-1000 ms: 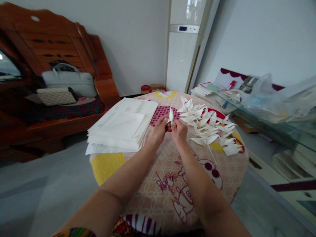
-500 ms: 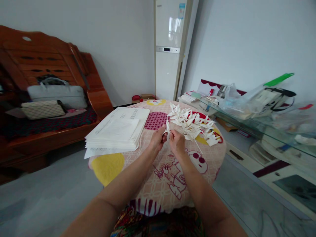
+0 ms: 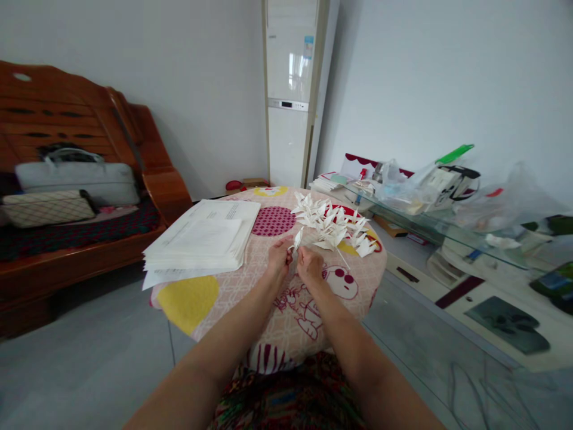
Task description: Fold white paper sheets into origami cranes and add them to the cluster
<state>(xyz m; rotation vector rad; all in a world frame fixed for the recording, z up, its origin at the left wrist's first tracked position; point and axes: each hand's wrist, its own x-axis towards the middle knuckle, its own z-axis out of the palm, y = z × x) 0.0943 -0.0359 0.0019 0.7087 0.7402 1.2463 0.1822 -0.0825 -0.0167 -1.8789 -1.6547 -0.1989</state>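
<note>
Between my two hands, above the middle of the table, is a small folded white paper piece (image 3: 298,237), narrow and pointed at the top. My left hand (image 3: 280,253) pinches it from the left side. My right hand (image 3: 310,265) is closed at its lower right, fingers bent in against it. A pile of folded white paper cranes (image 3: 329,221) lies just beyond my right hand. To the left of my hands sits a thick stack of printed paper sheets (image 3: 197,239), with a smaller sheet on top.
A patterned cloth (image 3: 188,304) covers the round table (image 3: 268,286). On the right stands a glass-topped cabinet (image 3: 416,227) with plastic bags on it. A wooden bench (image 3: 165,179) with bags is on the left. A tall white air conditioner (image 3: 289,143) stands behind.
The view has turned a little to the right and tipped upward. The folded paper now leans to the right between my hands, which still grip it.
</note>
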